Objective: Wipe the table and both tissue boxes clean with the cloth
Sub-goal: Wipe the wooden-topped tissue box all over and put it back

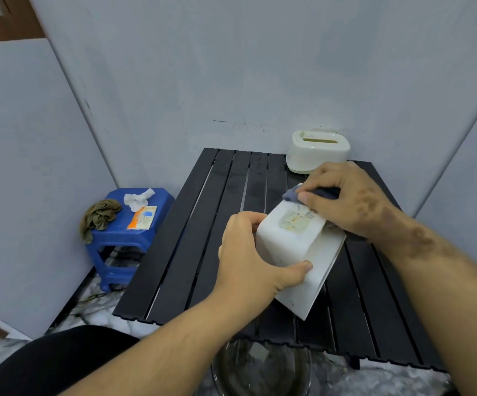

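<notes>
The white tissue box is lifted and tilted over the black slatted table, its flat base plate angled down toward the table's near edge and its labelled face turned up to the camera. The left hand grips it from the side away from the wall, fingers curled over the far end and the thumb laid along the near lower edge. The right hand pinches a small dark blue cloth between curled fingers and thumb and presses it against the box's upper end, just above the label.

The box looks like hard moulded plastic: stiff, light and probably hollow, with a smooth surface that could slide in the grip once damp. Its rounded corners give little purchase, so the sound hold is the one in use, across the narrow width with the thumb opposing the fingers near the base plate. That thin plate may flex or unclip if squeezed at its edge. The cloth is soft and bunches readily, so it needs flat pressure to wipe well.

The second tissue box, cream with a slot on top, stands at the table's far corner against the wall. Beside the table's left edge a blue plastic stool carries a brown rag, crumpled tissue and an orange packet.
</notes>
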A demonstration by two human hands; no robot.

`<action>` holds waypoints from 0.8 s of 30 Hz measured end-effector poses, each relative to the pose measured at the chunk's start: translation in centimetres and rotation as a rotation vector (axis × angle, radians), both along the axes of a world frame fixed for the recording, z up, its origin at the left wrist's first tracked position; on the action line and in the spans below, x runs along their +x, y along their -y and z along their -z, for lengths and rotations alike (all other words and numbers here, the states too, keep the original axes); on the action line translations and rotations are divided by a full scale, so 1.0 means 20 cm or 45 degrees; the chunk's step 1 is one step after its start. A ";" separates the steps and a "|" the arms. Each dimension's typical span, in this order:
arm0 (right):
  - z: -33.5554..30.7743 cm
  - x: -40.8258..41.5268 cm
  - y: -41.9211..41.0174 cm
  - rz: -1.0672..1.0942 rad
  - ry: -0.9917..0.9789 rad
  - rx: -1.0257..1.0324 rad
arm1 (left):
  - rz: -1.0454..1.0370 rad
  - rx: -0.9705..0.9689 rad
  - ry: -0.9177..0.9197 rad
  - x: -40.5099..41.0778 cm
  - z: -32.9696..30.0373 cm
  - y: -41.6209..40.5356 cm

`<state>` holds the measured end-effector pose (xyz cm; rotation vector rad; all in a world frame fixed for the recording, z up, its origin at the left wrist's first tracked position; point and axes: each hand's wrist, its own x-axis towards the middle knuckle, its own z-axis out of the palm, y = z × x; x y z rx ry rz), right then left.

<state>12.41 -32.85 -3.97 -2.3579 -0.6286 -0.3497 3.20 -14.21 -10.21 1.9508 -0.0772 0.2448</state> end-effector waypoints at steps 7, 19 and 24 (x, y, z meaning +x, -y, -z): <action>-0.03 -0.12 -0.12 -0.283 0.032 -0.200 | 0.014 -0.035 0.018 -0.01 0.01 -0.01; -0.04 -0.14 -0.09 -0.275 -0.006 -0.070 | 0.033 -0.106 -0.022 -0.02 0.02 -0.02; 0.03 -0.09 -0.10 0.024 0.115 -0.040 | 0.008 -0.139 -0.018 -0.03 0.03 0.01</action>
